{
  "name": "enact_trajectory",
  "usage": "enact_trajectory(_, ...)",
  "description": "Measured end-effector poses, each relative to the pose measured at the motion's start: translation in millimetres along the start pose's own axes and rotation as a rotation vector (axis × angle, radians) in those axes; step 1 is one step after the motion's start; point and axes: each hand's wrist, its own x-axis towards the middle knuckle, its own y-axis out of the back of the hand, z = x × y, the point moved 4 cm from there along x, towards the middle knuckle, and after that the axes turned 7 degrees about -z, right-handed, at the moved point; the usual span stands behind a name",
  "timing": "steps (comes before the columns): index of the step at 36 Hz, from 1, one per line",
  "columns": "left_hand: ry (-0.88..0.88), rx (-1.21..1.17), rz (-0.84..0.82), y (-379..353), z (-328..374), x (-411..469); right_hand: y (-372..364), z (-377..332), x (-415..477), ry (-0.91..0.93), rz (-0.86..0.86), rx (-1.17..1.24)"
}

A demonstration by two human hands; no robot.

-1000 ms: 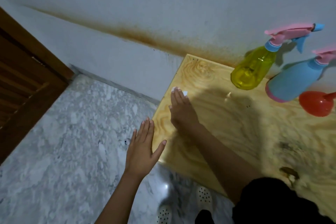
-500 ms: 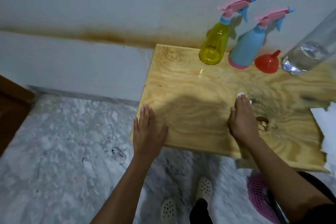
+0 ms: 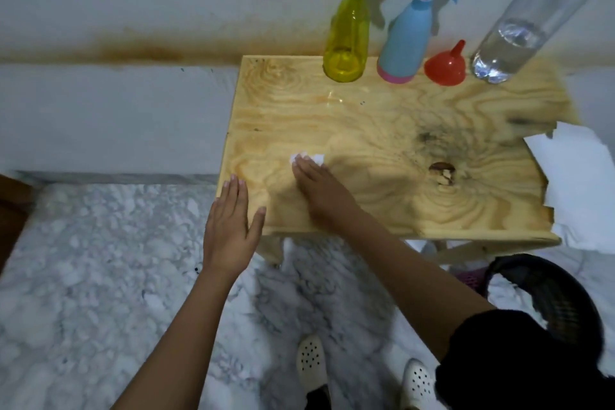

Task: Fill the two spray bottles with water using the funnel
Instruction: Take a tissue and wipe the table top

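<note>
Right grip, fingers flat, pressed a tissue and had swept left across the surface; left grip lay open at its corner. Yellow spray bottle, blue spray bottle and funnel stood untouched at back, so filling hadn't begun.

Wooden table carries yellow spray bottle, blue spray bottle, funnel, water bottle, paper.

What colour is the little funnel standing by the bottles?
The funnel is red, seen clearly in the head view.

black sleeve, white perforated clogs
</note>
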Motion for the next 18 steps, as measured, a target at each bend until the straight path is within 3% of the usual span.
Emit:
enact_trajectory(3,0.074,-0.049,0.045,-3,9,-4,-2,4,-31,0.13,-0.029,0.086)
enact_trajectory(6,0.161,-0.09,0.096,-7,24,-9,4,9,-61,0.147,-0.008,0.128)
enact_trajectory(12,0.225,-0.153,0.134,-24,70,-30,21,19,-102,0.081,0.068,0.031)
enact_trajectory(18,0.207,-0.174,0.033,-35,118,-47,32,42,-146,-0.026,-0.012,0.05)
